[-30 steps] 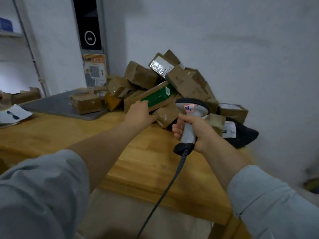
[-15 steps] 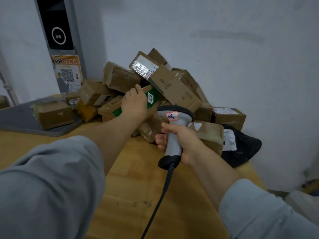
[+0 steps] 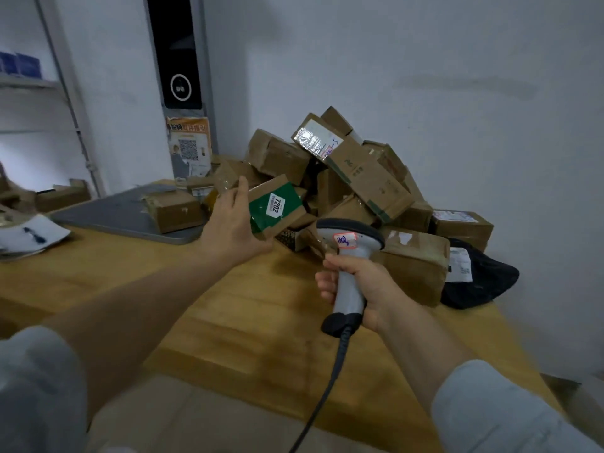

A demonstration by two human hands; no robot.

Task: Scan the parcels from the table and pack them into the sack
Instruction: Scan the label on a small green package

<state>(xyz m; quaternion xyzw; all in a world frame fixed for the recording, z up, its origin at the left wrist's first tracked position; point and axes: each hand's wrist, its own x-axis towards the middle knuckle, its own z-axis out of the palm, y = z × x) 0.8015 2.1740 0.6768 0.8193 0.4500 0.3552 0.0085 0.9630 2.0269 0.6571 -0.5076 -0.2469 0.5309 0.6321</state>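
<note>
Lifted clear of the parcel heap [image 3: 359,178], where it lay wedged half a second earlier: green-taped cardboard parcel [image 3: 261,220], now gripped in the left hand [image 3: 228,230] above the wooden table [image 3: 228,305], thumb on its upper left edge, other fingers hidden behind it, "7202" label [image 3: 276,205] facing the camera. Just right of and below those fingers, barcode scanner [image 3: 351,256] clasped by its handle in the curled right hand [image 3: 362,289]. Judged ready for scanning; sack not in view.
</note>
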